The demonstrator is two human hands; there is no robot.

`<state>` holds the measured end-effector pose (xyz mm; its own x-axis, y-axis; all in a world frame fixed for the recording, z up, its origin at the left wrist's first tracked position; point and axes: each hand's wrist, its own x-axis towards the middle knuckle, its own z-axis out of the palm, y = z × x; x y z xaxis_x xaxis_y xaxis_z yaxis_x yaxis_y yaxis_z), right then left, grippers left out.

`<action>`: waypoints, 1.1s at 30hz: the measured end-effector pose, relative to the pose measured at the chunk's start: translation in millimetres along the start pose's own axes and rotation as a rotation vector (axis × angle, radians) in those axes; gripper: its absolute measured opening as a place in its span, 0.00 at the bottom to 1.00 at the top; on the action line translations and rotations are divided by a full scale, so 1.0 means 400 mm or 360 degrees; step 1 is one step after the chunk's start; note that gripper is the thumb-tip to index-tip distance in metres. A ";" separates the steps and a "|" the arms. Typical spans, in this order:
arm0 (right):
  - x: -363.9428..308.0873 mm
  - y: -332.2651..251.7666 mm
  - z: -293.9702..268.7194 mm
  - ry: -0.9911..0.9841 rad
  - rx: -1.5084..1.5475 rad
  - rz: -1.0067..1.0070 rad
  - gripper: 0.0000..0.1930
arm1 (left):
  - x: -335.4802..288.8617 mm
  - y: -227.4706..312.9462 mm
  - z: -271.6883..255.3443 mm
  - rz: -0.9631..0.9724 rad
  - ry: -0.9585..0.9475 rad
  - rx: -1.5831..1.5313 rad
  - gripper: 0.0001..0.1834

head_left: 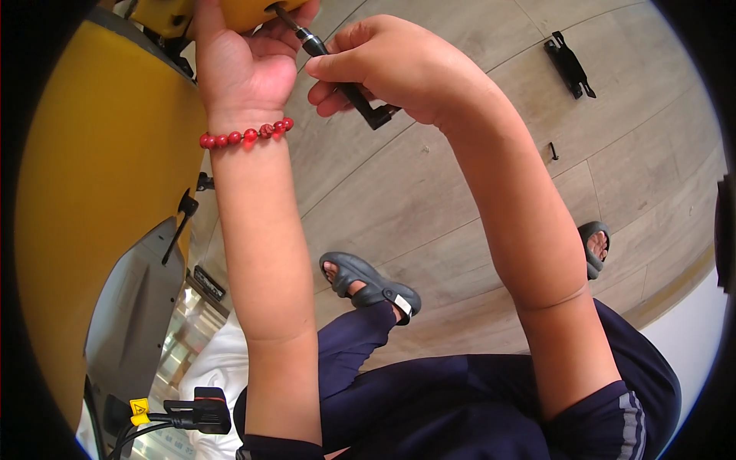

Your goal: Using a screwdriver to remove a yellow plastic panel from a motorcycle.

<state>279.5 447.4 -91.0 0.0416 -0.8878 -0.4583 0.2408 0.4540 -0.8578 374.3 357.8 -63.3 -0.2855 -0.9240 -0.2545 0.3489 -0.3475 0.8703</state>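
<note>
At the top, my left hand (249,69) is turned palm up, cupped against a rounded yellow part (244,14). Its fingers partly disappear behind that part; a red bead bracelet (250,136) circles the wrist. My right hand (383,57) is closed round a screwdriver (354,98) with a black handle that bends near its lower end. The driver's metal collar and shaft point up and left, and the tip meets a dark hole in the yellow part. What sits inside the hole is hidden.
A large yellow body (100,153) fills the left side, with a grey panel (134,291) below. Cables lead to a black connector (207,410) at lower left. On the wooden floor lie a black bracket (569,65) and a small dark screw (553,151). My sandalled foot (360,277) stands below.
</note>
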 end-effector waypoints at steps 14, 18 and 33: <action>0.056 -0.037 -0.058 -0.0561 0.0577 0.0191 0.11 | 0.028 0.008 -0.030 0.0074 -0.0211 0.0111 0.23; 0.059 0.001 -0.045 -0.0662 0.0924 0.0261 0.10 | 0.024 0.015 -0.029 -0.0076 -0.0178 -0.0003 0.23; -0.021 -0.015 0.005 0.0067 0.0477 -0.0032 0.13 | 0.013 0.012 -0.019 -0.0046 -0.0016 -0.0057 0.24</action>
<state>279.6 452.0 -81.6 -0.0050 -0.8896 -0.4568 0.5169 0.3887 -0.7627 381.1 350.0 -63.8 -0.3050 -0.9118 -0.2751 0.3720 -0.3799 0.8469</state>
